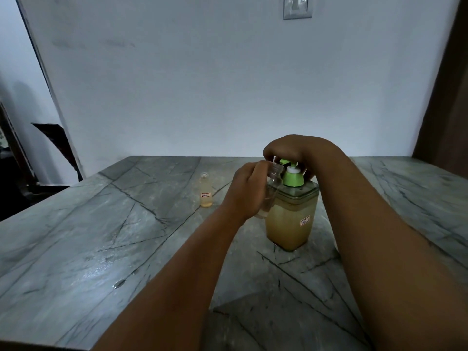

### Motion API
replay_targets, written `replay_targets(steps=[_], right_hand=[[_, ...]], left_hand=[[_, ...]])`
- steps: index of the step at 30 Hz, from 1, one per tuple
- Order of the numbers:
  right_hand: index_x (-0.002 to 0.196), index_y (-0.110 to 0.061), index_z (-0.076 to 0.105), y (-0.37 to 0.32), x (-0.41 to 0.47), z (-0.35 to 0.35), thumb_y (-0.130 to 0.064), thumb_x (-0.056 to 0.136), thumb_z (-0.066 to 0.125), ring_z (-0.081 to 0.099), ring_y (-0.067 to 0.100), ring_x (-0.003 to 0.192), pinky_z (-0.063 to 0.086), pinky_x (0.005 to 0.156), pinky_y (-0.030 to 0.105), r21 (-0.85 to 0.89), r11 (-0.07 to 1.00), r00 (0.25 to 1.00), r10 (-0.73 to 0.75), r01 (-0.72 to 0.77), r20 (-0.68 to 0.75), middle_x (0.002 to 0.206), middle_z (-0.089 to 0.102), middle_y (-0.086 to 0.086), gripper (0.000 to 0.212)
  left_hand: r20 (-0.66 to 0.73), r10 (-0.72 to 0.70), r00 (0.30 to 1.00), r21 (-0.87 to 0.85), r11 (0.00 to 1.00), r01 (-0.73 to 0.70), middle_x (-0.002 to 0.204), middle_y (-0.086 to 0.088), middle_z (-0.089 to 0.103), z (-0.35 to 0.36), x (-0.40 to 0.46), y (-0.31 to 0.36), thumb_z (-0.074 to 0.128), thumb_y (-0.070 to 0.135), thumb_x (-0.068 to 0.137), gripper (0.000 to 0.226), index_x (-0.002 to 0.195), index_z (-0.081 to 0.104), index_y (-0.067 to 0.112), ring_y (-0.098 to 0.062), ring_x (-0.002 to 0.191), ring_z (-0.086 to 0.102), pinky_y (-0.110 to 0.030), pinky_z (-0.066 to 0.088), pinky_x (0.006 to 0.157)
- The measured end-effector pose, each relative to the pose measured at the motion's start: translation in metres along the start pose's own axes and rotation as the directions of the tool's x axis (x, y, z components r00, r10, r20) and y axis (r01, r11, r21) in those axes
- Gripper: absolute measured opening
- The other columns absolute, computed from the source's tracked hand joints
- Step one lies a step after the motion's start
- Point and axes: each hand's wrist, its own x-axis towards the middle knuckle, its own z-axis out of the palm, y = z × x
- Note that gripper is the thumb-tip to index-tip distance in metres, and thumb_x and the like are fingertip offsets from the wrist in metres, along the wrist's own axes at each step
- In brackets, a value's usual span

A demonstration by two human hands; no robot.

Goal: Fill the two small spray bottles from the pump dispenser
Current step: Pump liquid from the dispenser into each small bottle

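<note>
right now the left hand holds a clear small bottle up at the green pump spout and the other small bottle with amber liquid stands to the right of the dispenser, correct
Not quite. The head view shows the small clear bottle of amber liquid standing to the left of the square clear dispenser with the green pump, not the right. The rest holds: the left hand holds the clear small bottle at the spout.

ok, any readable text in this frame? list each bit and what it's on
"7C", as best it reads: red-bordered label on the small bottle standing alone on the table.
Label on the pump dispenser: red-bordered too, marks too blurred to read.
Bottle in the left hand: no label visible.
Wall switch: no text visible.
</note>
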Motion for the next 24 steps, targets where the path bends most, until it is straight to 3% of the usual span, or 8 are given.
replay_targets(steps=[3,8,11,15,19,24], right_hand=[[0.095,-0.007,0.053,0.0007,0.0016,-0.0006,-0.025,0.089,0.047,0.046,0.025,0.064,0.042,0.06,0.029,0.033,0.999,1.0,-0.007,0.007,-0.004,0.081,0.049,0.01,0.019],[0.094,-0.008,0.052,0.0015,0.0033,-0.0075,-0.027,0.098,0.037,0.046,0.02,0.063,0.04,0.061,0.025,0.184,0.981,0.998,-0.051,0.056,-0.033,0.076,0.049,0.006,0.025],[0.1,-0.007,0.051,0.0007,0.0038,-0.007,-0.026,0.097,0.039,0.046,0.021,0.062,0.039,0.06,0.025,0.15,0.987,0.998,-0.054,0.057,-0.025,0.076,0.049,0.006,0.023],[0.085,-0.009,0.052,0.0019,0.0017,-0.0049,-0.029,0.09,0.046,0.049,0.026,0.066,0.043,0.063,0.03,0.102,0.995,1.0,0.01,-0.011,0.017,0.079,0.051,0.01,0.021],[0.09,-0.005,0.052,0.0006,0.0007,-0.0011,-0.024,0.088,0.047,0.047,0.026,0.064,0.043,0.062,0.029,0.05,0.999,1.0,0.006,-0.006,0.004,0.079,0.049,0.012,0.02],[0.092,-0.007,0.049,0.0014,-0.001,0.0001,-0.023,0.091,0.045,0.042,0.023,0.06,0.039,0.06,0.028,0.057,0.998,1.0,-0.017,0.018,-0.015,0.076,0.043,0.008,0.017]], left_hand=[[0.012,0.01,1.0,0.01,1.0,-0.01,0.065,-0.01,0.058,-0.0004,-0.0005,0.0019,0.036,0.018,0.097,0.035,0.075,0.06,0.007,-0.029,0.065,0.054,-0.043,0.041,0.066],[0.01,-0.01,1.0,0.027,1.0,0.009,0.066,-0.006,0.058,-0.0007,-0.0023,0.0044,0.036,0.018,0.098,0.036,0.07,0.057,0.015,-0.027,0.067,0.054,-0.045,0.044,0.07],[0.007,-0.01,1.0,0.008,1.0,0.01,0.065,-0.007,0.059,-0.0002,-0.0029,0.0057,0.035,0.018,0.098,0.037,0.07,0.059,0.013,-0.031,0.069,0.056,-0.046,0.044,0.069],[0.004,-0.006,1.0,0.013,1.0,0.006,0.066,-0.006,0.06,0.0003,-0.0033,0.0059,0.036,0.019,0.097,0.037,0.069,0.06,0.015,-0.031,0.071,0.058,-0.046,0.046,0.07],[-0.003,-0.002,1.0,0.009,1.0,0.002,0.071,-0.014,0.059,0.0001,-0.0021,0.0035,0.037,0.022,0.094,0.033,0.072,0.06,0.012,-0.031,0.07,0.056,-0.053,0.047,0.07],[0.01,0.012,1.0,0.018,1.0,-0.012,0.069,-0.013,0.06,0.0001,-0.0024,0.0038,0.038,0.029,0.088,0.035,0.074,0.062,0.008,-0.031,0.069,0.056,-0.056,0.048,0.07]])
